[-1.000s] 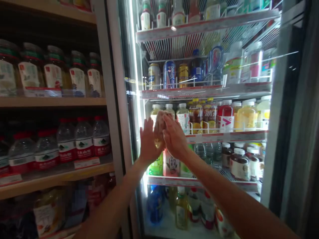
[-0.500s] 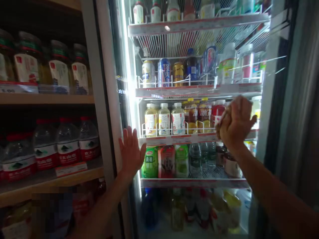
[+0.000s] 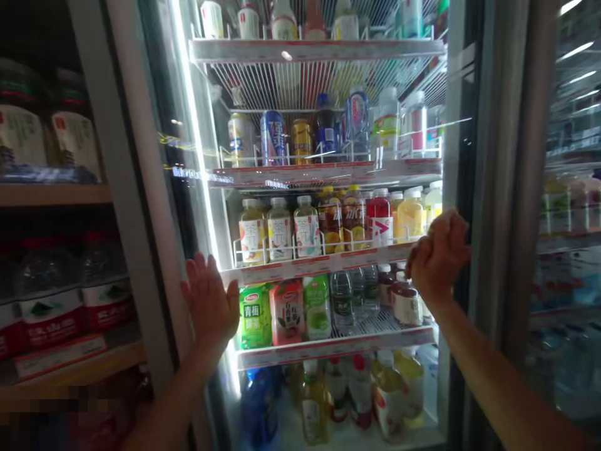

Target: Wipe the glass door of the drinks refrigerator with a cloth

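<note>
My left hand [image 3: 209, 304] is raised with its fingers stretched out, palm toward the glass door [image 3: 277, 175] of a lit drinks cooler, near its left edge. It appears to lie flat on the glass and holds nothing. At the right side of the door, my right hand [image 3: 439, 260] is closed, fingers curled around what looks like a crumpled cloth, mostly hidden by the hand. Behind the glass, near that hand, are a red drink bottle [image 3: 379, 216] and a yellow drink bottle [image 3: 410, 216]. Green tea cartons [image 3: 255, 316] stand beyond my left hand.
Wire cooler shelves [image 3: 319, 50] carry several bottles and cans. On the left, an open wooden shelf [image 3: 51, 195] holds water bottles [image 3: 49, 300] with red labels. A metal door frame [image 3: 511, 188] and another glass-fronted cooler [image 3: 570, 250] stand on the right.
My view has turned right, bringing the right-hand cooler into sight. My right hand has moved down and right across the glass, uncovering the yellow bottles. My left hand stays flat near the left edge.
</note>
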A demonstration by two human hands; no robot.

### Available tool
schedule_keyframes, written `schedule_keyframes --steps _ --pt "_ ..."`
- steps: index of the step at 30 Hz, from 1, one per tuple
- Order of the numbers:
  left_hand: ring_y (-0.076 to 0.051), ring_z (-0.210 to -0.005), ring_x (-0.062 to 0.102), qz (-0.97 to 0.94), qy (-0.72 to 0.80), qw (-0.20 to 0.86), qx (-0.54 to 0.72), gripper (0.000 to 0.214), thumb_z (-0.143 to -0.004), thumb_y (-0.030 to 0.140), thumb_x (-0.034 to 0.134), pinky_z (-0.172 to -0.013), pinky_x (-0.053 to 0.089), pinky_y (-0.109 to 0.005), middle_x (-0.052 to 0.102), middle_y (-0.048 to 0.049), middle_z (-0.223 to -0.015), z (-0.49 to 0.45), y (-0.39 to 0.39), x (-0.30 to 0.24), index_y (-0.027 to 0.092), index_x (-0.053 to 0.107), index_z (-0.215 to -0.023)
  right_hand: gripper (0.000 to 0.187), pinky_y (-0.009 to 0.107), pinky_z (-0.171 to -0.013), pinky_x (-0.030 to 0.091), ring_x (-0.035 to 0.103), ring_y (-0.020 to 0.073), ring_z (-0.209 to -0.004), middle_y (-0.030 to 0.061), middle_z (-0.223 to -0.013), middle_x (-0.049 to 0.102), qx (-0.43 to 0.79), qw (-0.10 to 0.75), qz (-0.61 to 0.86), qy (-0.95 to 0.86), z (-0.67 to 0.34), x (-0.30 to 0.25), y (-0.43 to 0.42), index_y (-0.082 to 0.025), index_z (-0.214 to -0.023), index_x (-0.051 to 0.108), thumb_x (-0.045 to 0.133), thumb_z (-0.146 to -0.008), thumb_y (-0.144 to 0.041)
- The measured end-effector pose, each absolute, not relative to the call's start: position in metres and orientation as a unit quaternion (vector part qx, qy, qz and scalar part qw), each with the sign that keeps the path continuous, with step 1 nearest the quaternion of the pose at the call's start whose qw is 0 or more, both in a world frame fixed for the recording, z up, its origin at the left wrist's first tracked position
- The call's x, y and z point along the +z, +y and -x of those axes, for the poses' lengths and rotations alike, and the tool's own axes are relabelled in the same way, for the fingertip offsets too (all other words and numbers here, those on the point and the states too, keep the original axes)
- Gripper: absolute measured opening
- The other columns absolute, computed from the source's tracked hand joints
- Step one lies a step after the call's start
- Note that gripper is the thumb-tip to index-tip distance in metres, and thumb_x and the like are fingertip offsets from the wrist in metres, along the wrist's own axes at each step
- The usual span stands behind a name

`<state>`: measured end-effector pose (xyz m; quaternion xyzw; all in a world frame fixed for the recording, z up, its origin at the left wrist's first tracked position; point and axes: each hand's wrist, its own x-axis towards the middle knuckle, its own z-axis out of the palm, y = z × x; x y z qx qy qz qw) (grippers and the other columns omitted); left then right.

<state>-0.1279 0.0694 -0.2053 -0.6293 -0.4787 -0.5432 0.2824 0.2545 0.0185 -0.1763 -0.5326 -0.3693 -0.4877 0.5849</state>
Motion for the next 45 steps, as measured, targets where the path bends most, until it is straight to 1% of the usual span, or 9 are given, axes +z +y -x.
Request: schedule_keyframes --steps 5,10,15,20,24,31,37,40,45 --pt "-0.033 -0.145 0.003 0.625 -0.482 0.273 -0.549 0.065 -0.096 0.044 0.028 -0.114 0.008 -0.061 0.014 -0.0230 -0.155 0.121 0.066 -0.213 0.007 0.018 -0.148 0.052 0.060 -0.106 0.027 0.019 0.0319 -0.143 0.0218 -0.146 0.038 -0.513 0.529 0.462 -0.493 -0.175 -0.189 0.025 -0.009 -0.136 0.041 0.042 -0.087 -0.024" --pt "-0.034 -0.145 0.004 0.640 -0.469 0.280 -0.540 0.067 -0.094 0.044 0.037 -0.112 0.012 -0.065 0.012 -0.0175 -0.157 0.113 0.060 -0.240 0.021 0.009 -0.151 0.043 0.042 -0.115 0.024 0.038 0.0174 -0.135 -0.0017 -0.138 0.052 -0.526 0.467 0.420 -0.573 -0.160 -0.216 0.019 -0.033 -0.128 0.050 0.046 -0.085 -0.030" --pt "-0.036 -0.145 0.005 0.635 -0.479 0.276 -0.540 0.068 -0.095 0.045 0.036 -0.111 0.012 -0.066 0.010 -0.0182 -0.157 0.104 0.059 -0.249 0.021 0.006 -0.151 0.056 0.064 -0.099 0.031 0.030 0.0361 -0.138 0.0234 -0.148 0.033 -0.489 0.600 0.514 -0.371 -0.267 -0.217 0.008 -0.015 -0.142 0.035 0.036 -0.086 -0.022" --pt "-0.037 -0.145 0.005 0.635 -0.490 0.256 -0.539 0.069 -0.094 0.047 0.037 -0.111 0.012 -0.066 0.008 -0.0160 -0.158 0.104 0.055 -0.244 0.022 0.007 -0.151 0.054 0.059 -0.107 0.028 0.022 0.0318 -0.143 0.0173 -0.148 0.035 -0.487 0.533 0.483 -0.496 -0.175 -0.222 0.022 -0.016 -0.141 0.037 0.038 -0.088 -0.024" --pt "-0.036 -0.145 0.005 0.658 -0.480 0.263 -0.517 0.073 -0.091 0.048 0.043 -0.112 0.014 -0.065 0.008 -0.0145 -0.158 0.101 0.046 -0.264 0.025 0.007 -0.151 0.040 0.044 -0.117 0.021 0.034 0.0168 -0.138 0.0003 -0.139 0.051 -0.519 0.472 0.419 -0.577 -0.137 -0.237 0.025 -0.031 -0.127 0.051 0.044 -0.088 -0.028" --pt "-0.037 -0.145 0.001 0.667 -0.487 0.268 -0.496 0.080 -0.090 0.050 0.046 -0.111 0.012 -0.067 0.003 -0.0160 -0.158 0.086 0.042 -0.296 0.025 -0.001 -0.150 0.056 0.067 -0.099 0.032 0.019 0.0349 -0.143 0.0212 -0.153 0.024 -0.481 0.582 0.514 -0.408 -0.226 -0.250 0.009 -0.016 -0.146 0.028 0.034 -0.090 -0.021" --pt "-0.035 -0.145 0.007 0.674 -0.473 0.286 -0.490 0.079 -0.090 0.047 0.048 -0.111 0.018 -0.064 0.009 -0.0141 -0.158 0.093 0.036 -0.296 0.029 -0.001 -0.150 0.043 0.041 -0.115 0.029 0.036 0.0159 -0.137 -0.0034 -0.140 0.051 -0.511 0.450 0.412 -0.606 -0.133 -0.279 0.016 -0.035 -0.129 0.051 0.044 -0.087 -0.027" --pt "-0.032 -0.145 0.009 0.691 -0.450 0.308 -0.474 0.077 -0.091 0.044 0.047 -0.113 0.018 -0.061 0.012 -0.0121 -0.158 0.098 0.031 -0.311 0.031 0.000 -0.150 0.052 0.055 -0.111 0.028 0.039 0.0248 -0.136 0.0092 -0.139 0.052 -0.502 0.470 0.439 -0.579 -0.182 -0.295 0.008 -0.025 -0.138 0.043 0.044 -0.086 -0.022" --pt "-0.033 -0.145 0.007 0.691 -0.460 0.303 -0.467 0.082 -0.089 0.046 0.051 -0.112 0.016 -0.063 0.013 -0.0138 -0.157 0.092 0.027 -0.331 0.029 -0.001 -0.150 0.065 0.068 -0.098 0.035 0.023 0.0362 -0.142 0.0191 -0.154 0.024 -0.444 0.575 0.562 -0.395 -0.241 -0.301 -0.002 -0.021 -0.149 0.022 0.039 -0.087 -0.020"
